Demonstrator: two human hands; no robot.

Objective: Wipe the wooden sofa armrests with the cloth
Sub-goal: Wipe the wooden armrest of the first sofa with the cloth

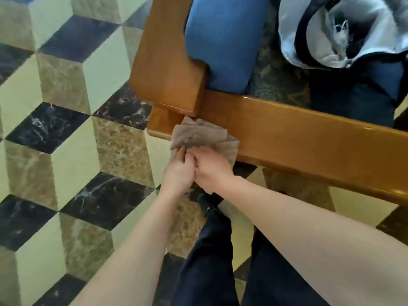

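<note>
1. The cloth [204, 138], a crumpled grey-beige rag, sits right in the middle of the frame, bunched against the front face of the wooden sofa rail [309, 138], just below the corner where the armrest [165, 62] meets it.
2. Both hands are on the rag's lower edge, side by side and touching each other. The left hand [178, 171] has its fingers mostly straight and lying flat on the cloth, pressing it to the wood.
3. The right hand [209, 166] has its fingers bent over the bunched cloth, looks like it's gripping a fold, though the fingertips are tucked in so I can't see exactly how tight.
4. The armrest is a wide glossy slab running from centre frame up to the top edge.
5. Just right of it, a blue cushion [223, 40] lies on the seat.
6. Upper right corner: a pale grey jacket or bag [320, 40] with dark trim, dumped on the seat.
7. Left half of the frame is all floor [66, 107], cube-pattern marble tiles in cream, tan and black.
8. Bottom centre, dark trousers [212, 250] between the two bare forearms.
</note>
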